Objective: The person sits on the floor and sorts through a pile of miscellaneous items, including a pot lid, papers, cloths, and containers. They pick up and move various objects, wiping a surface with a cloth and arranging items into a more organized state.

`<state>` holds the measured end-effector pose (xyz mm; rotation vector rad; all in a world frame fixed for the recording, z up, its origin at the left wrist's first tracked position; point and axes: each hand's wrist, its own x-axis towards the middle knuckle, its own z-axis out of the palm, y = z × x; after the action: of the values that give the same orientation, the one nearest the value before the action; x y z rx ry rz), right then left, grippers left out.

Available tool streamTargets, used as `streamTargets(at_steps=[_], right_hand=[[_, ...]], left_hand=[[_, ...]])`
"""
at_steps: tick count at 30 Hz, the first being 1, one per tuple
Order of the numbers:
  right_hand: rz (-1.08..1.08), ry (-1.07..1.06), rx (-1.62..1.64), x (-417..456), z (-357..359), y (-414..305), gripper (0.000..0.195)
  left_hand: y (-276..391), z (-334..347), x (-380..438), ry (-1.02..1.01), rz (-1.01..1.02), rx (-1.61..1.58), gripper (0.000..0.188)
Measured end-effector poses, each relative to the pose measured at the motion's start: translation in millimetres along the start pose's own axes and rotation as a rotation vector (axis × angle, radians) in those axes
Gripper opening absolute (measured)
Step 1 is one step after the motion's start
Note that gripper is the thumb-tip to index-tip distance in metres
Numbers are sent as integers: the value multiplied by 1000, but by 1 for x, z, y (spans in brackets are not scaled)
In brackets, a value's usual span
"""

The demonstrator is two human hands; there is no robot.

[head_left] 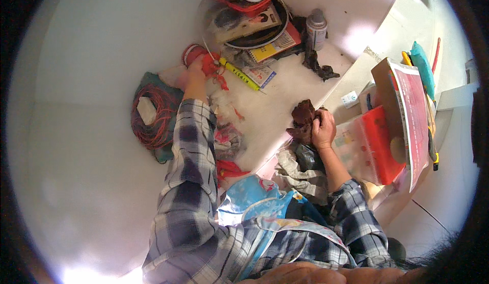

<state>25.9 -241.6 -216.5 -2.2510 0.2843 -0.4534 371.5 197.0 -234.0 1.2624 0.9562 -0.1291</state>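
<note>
My left hand (196, 67) reaches far forward and grips a red object (209, 64), perhaps a bag or pouch; its exact kind is unclear. A yellow-green Kipsta ball pump (240, 75) lies just right of that hand. Left of my left forearm, a coil of reddish cord (162, 108) lies on dark green cloth, with a pale block (146, 110) at its middle. My right hand (324, 128) holds a crumpled dark brown piece (303, 116), cloth or plastic, at the edge of the pale surface. Grey-white cloth (296, 171) and a dark plastic bag (307, 157) lie below my right hand.
At the back stand a spray can (316, 30), a red basket (254, 6) and a round dark tray (280, 28) with booklets. A yellow notebook (265, 52) lies before them. To the right are a cardboard box (389, 81), a red plastic folder (382, 146) and a teal pouch (423, 68).
</note>
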Motion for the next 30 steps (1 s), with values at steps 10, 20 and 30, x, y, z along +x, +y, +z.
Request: streamTargets(at_steps=[10,20,30], right_hand=[[23,2,-4,1,3,-2,19],[124,-47,36,4,5,3,18],[-107,-295,392,51,0,-82,84]], left_hand=[[35,-15,-120,-340,232,-461,41],[-14,10,-289,-552,705,-376,44],[-85,78,-417,-882,513,-73,71]])
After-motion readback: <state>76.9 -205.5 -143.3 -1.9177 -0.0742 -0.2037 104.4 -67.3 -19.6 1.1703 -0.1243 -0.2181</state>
